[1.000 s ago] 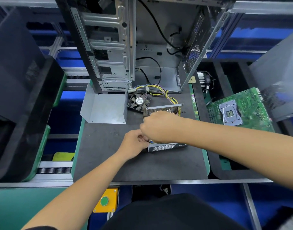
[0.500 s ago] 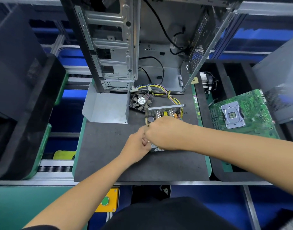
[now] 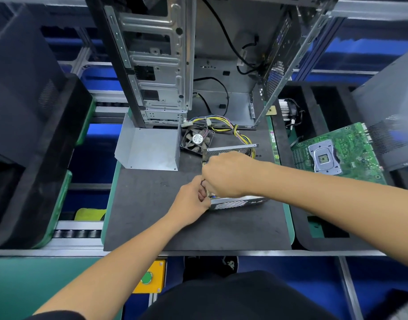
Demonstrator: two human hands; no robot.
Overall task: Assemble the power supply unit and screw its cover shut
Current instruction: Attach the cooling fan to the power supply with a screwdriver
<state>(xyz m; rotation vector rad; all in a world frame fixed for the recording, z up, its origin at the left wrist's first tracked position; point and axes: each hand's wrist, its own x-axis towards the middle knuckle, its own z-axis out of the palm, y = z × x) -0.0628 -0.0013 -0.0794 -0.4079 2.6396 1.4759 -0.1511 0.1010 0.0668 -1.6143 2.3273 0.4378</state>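
Currently resting mid-mat (image 3: 152, 215): power supply unit (image 3: 235, 202), cover (image 3: 150, 148) lying apart. Left hand (image 3: 191, 202) pinching its near-left corner; right hand (image 3: 226, 174) curling over the top, fingertips hidden. Likely handling rigid, sharp-edged, moderately heavy; gripping outer walls, avoiding fragile internals.

Left of your grey perforated power supply case (image 3: 235, 203) lies a plain silver cover (image 3: 150, 148); behind it, a black fan (image 3: 196, 140) and yellow-and-black wires (image 3: 233, 130); right of it, a green motherboard (image 3: 341, 153), all on a dark grey mat (image 3: 152, 222).
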